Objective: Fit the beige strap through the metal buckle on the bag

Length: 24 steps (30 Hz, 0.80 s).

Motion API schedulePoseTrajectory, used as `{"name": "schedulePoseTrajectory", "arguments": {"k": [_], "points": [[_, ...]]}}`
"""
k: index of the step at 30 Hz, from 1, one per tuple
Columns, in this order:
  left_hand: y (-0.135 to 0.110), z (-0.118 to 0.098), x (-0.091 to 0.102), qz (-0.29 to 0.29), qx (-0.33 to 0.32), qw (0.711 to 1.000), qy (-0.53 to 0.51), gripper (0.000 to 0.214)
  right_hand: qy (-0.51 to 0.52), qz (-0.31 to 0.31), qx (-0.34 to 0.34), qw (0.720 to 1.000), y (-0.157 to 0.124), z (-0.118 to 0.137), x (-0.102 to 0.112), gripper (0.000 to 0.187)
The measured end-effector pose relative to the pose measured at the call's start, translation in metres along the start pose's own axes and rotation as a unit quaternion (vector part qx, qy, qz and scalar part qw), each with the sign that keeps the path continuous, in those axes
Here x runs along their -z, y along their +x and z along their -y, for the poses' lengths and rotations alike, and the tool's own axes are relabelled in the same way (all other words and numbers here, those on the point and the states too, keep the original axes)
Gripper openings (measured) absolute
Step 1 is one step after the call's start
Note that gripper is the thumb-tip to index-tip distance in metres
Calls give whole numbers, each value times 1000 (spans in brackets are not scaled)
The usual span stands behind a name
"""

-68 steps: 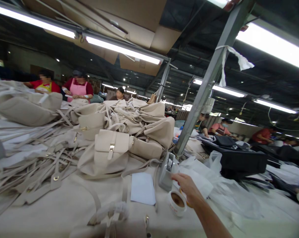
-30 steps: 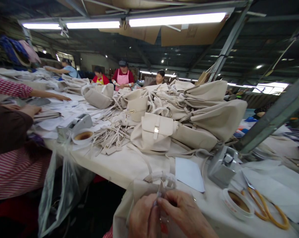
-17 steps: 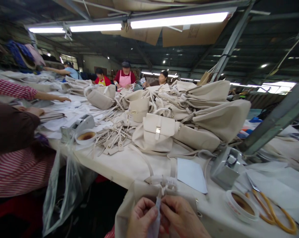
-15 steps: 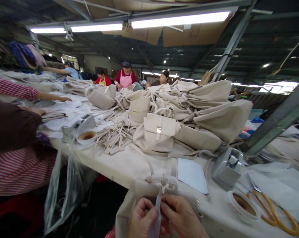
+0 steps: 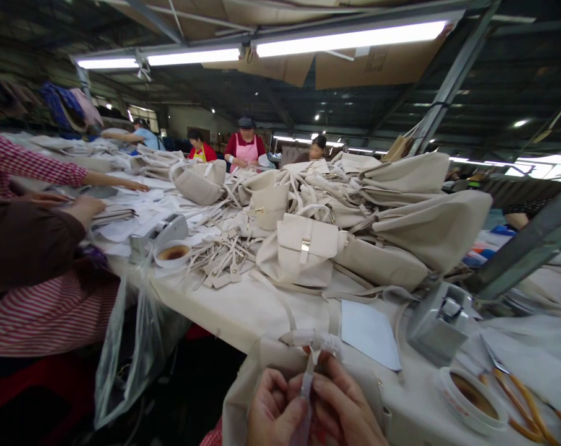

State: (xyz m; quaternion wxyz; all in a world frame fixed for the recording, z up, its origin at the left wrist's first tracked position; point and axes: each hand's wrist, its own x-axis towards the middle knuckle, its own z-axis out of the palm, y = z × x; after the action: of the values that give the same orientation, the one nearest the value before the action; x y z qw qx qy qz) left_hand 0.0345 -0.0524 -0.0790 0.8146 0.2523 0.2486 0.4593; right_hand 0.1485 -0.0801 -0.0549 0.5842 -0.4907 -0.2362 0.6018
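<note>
A beige bag (image 5: 239,396) rests at the table's front edge, right before me. Its top handle (image 5: 293,337) is wrapped in white translucent material. A narrow strap covered in clear whitish film (image 5: 307,385) rises from the bag between my hands. My left hand (image 5: 277,410) pinches this strap between thumb and curled fingers. On the other side, my right hand (image 5: 345,399) closes on the same strap, thumb in front and fingertips higher up near the handle. The strap's lower end is partly hidden by my hands.
Beige bags (image 5: 307,248) are heaped along the table's middle, beside loose straps (image 5: 222,260). To the right are a tape dispenser (image 5: 441,322), a tape roll (image 5: 470,399), orange-handled scissors (image 5: 524,396) and a slanted metal post (image 5: 531,238). A co-worker's brown sleeve (image 5: 27,241) reaches in at left.
My right hand's fingers have moved up the strap toward the handle. My left hand keeps its pinch. The view has shifted slightly left, so the scene sits further right.
</note>
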Motion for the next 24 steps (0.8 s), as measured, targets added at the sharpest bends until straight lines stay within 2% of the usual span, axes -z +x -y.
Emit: {"name": "schedulePoseTrajectory", "arguments": {"k": [5, 8, 13, 16, 20, 24], "points": [[-2, -10, 8, 59, 98, 993, -15, 57, 40, 99, -16, 994, -4, 14, -5, 52], [-2, -15, 11, 90, 141, 986, 3, 56, 27, 111, -4, 994, -4, 19, -6, 61], [-5, -15, 6, 78, 53, 994, 49, 54, -1, 89, 16, 996, 4, 5, 4, 63], [-8, -15, 3, 52, 26, 996, 74, 54, 5, 71, 35, 997, 5, -2, 8, 66], [-10, -19, 1, 15, -20, 991, 132, 52, 71, 8, 35, 997, 2, -3, 9, 48], [-12, -20, -2, -8, -70, 978, 197, 42, 33, -14, 38, 999, -2, -5, 8, 50]]}}
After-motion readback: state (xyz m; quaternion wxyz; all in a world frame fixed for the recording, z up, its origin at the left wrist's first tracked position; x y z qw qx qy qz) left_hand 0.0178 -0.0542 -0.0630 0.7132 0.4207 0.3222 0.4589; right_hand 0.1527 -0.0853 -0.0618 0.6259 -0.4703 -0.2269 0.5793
